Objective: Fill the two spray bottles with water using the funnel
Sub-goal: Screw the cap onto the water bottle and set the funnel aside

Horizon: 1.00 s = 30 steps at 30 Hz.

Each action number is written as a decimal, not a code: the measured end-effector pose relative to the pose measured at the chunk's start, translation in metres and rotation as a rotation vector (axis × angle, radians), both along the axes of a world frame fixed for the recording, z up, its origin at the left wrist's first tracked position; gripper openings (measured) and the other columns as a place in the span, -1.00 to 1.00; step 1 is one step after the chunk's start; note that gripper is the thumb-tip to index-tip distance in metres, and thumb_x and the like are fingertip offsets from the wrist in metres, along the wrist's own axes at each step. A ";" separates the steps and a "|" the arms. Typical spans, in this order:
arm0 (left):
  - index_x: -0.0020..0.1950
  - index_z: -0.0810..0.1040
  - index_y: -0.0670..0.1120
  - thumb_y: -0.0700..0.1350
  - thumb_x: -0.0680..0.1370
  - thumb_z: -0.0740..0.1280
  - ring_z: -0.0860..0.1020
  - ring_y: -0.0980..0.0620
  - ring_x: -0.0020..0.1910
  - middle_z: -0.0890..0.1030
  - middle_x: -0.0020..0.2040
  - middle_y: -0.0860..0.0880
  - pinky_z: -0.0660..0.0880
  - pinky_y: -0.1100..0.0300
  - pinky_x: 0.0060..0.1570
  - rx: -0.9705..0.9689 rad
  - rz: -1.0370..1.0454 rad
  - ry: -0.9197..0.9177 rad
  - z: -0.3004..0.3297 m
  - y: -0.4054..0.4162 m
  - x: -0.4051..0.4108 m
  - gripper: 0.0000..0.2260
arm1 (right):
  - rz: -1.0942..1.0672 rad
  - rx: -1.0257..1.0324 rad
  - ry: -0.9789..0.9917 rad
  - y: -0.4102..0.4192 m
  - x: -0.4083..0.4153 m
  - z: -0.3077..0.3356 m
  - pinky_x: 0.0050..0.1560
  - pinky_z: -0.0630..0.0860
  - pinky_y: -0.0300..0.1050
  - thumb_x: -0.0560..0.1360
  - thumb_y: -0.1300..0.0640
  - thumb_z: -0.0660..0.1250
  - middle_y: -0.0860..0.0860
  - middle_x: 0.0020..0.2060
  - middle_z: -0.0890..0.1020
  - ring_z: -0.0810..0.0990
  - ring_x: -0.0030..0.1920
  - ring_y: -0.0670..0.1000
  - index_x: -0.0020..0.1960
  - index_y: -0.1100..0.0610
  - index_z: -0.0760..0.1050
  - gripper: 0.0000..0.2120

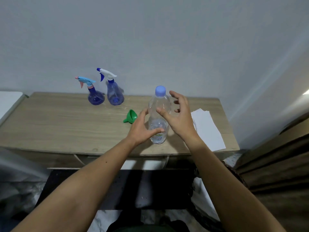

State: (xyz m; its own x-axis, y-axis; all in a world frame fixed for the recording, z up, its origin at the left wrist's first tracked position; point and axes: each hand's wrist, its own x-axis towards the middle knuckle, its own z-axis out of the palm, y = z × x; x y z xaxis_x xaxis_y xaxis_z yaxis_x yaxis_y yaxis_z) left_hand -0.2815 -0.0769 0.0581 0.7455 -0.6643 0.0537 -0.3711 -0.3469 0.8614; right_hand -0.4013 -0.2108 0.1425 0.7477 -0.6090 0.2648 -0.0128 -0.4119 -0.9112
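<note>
A clear plastic water bottle (159,104) with a pale blue cap stands upright near the middle of the wooden table (66,124). My left hand (142,128) is open at the bottle's lower left, its thumb in front of the label. My right hand (178,118) hovers open at the bottle's right, fingers spread. A green funnel (131,116) lies on its side just left of my left hand. Two blue spray bottles stand at the back: a round one (95,96) with a light blue and pink trigger, and a taller one (115,94) with a white and blue trigger.
White paper sheets (209,129) lie on the table's right end. A pale wall rises right behind the table. A white surface (8,101) adjoins the table on the left. Brown fabric (275,164) hangs at the right. A dark mat lies on the floor below.
</note>
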 end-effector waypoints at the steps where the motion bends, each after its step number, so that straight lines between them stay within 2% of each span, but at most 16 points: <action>1: 0.62 0.30 0.04 0.32 0.27 0.67 0.44 0.19 0.48 0.48 0.50 0.16 0.38 0.22 0.39 0.021 -0.001 -0.041 -0.001 0.007 0.007 0.03 | -0.005 0.025 0.027 0.002 -0.003 -0.008 0.31 0.47 -0.22 0.40 -0.11 0.65 -0.10 0.42 0.42 0.45 0.40 -0.07 0.52 -0.07 0.37 -0.21; 3: 0.65 0.26 0.01 0.34 0.27 0.66 0.41 0.06 0.53 0.44 0.56 0.03 0.38 0.07 0.47 0.071 0.003 -0.110 -0.006 0.021 0.027 0.09 | -0.020 0.061 0.073 0.005 -0.006 -0.027 0.39 0.46 -0.17 0.33 -0.11 0.69 -0.09 0.45 0.41 0.43 0.44 -0.09 0.57 -0.02 0.30 -0.06; 5: 0.64 0.29 -0.05 0.28 0.29 0.67 0.42 0.00 0.51 0.45 0.55 -0.03 0.39 0.03 0.50 0.123 0.022 -0.154 -0.010 0.034 0.047 0.05 | -0.038 0.102 0.100 0.008 -0.005 -0.048 0.45 0.46 -0.06 0.29 -0.09 0.72 -0.08 0.45 0.40 0.42 0.47 -0.08 0.59 0.01 0.25 0.02; 7: 0.63 0.30 -0.09 0.24 0.28 0.69 0.42 -0.05 0.52 0.46 0.54 -0.07 0.36 0.02 0.51 0.159 0.071 -0.162 -0.017 0.043 0.068 0.05 | -0.055 0.124 0.123 0.011 -0.004 -0.066 0.46 0.50 0.05 0.29 -0.09 0.71 -0.06 0.43 0.41 0.43 0.46 -0.07 0.57 0.02 0.28 -0.02; 10: 0.63 0.29 -0.13 0.16 0.28 0.72 0.41 -0.10 0.53 0.45 0.55 -0.12 0.36 -0.07 0.55 0.185 0.103 -0.134 -0.029 0.047 0.095 0.05 | -0.100 0.130 0.121 0.016 0.000 -0.082 0.36 0.56 0.08 0.32 -0.04 0.69 -0.01 0.33 0.49 0.54 0.34 -0.05 0.47 0.08 0.40 -0.18; 13: 0.65 0.25 -0.14 0.10 0.31 0.73 0.39 -0.11 0.56 0.40 0.59 -0.13 0.33 0.02 0.54 0.216 0.064 -0.082 -0.043 0.045 0.112 0.06 | -0.149 0.099 0.127 0.020 0.006 -0.092 0.27 0.60 0.12 0.33 -0.07 0.66 0.04 0.23 0.57 0.61 0.23 -0.01 0.37 0.09 0.46 -0.29; 17: 0.66 0.25 -0.11 0.05 0.28 0.74 0.43 -0.09 0.54 0.41 0.59 -0.12 0.38 -0.03 0.55 0.197 0.064 0.015 -0.068 0.042 0.127 0.08 | -0.192 0.124 0.107 0.025 0.016 -0.098 0.28 0.62 0.13 0.33 -0.16 0.65 0.03 0.28 0.59 0.63 0.27 0.05 0.37 -0.13 0.40 -0.29; 20: 0.60 0.34 -0.07 0.02 0.29 0.74 0.56 -0.07 0.41 0.54 0.48 -0.10 0.48 -0.07 0.47 0.179 0.041 0.054 -0.085 0.038 0.135 -0.02 | -0.224 0.139 0.092 0.028 0.022 -0.100 0.30 0.61 0.19 0.29 -0.15 0.69 0.03 0.31 0.57 0.61 0.31 0.06 0.40 -0.13 0.38 -0.21; 22: 0.55 0.41 -0.06 -0.02 0.32 0.73 0.62 -0.05 0.31 0.61 0.39 -0.08 0.54 -0.02 0.39 0.159 0.035 0.063 -0.087 0.035 0.137 -0.13 | -0.239 0.108 0.104 0.031 0.025 -0.100 0.30 0.59 0.20 0.26 -0.15 0.70 0.01 0.32 0.56 0.60 0.32 0.05 0.41 -0.17 0.35 -0.16; 24: 0.52 0.45 -0.04 -0.02 0.32 0.73 0.64 -0.03 0.26 0.64 0.34 -0.07 0.57 -0.01 0.35 0.150 0.038 0.071 -0.087 0.034 0.139 -0.17 | -0.258 0.073 0.106 0.034 0.029 -0.102 0.29 0.59 0.20 0.25 -0.17 0.70 0.00 0.32 0.56 0.59 0.32 0.05 0.43 -0.11 0.36 -0.14; 26: 0.50 0.47 -0.04 -0.01 0.31 0.74 0.64 -0.06 0.25 0.65 0.33 -0.08 0.57 -0.05 0.35 0.157 0.019 0.063 -0.087 0.033 0.144 -0.18 | -0.288 0.071 0.100 0.034 0.033 -0.102 0.29 0.60 0.18 0.27 -0.15 0.69 -0.03 0.33 0.57 0.60 0.32 0.02 0.47 -0.01 0.38 -0.12; 30: 0.48 0.53 -0.10 0.03 0.29 0.74 0.62 -0.11 0.29 0.64 0.34 -0.12 0.53 -0.04 0.39 0.191 -0.009 -0.027 -0.081 0.031 0.159 -0.18 | -0.310 0.131 0.088 0.028 0.045 -0.098 0.28 0.62 0.04 0.29 -0.03 0.72 -0.11 0.30 0.60 0.62 0.29 -0.06 0.49 -0.01 0.40 -0.14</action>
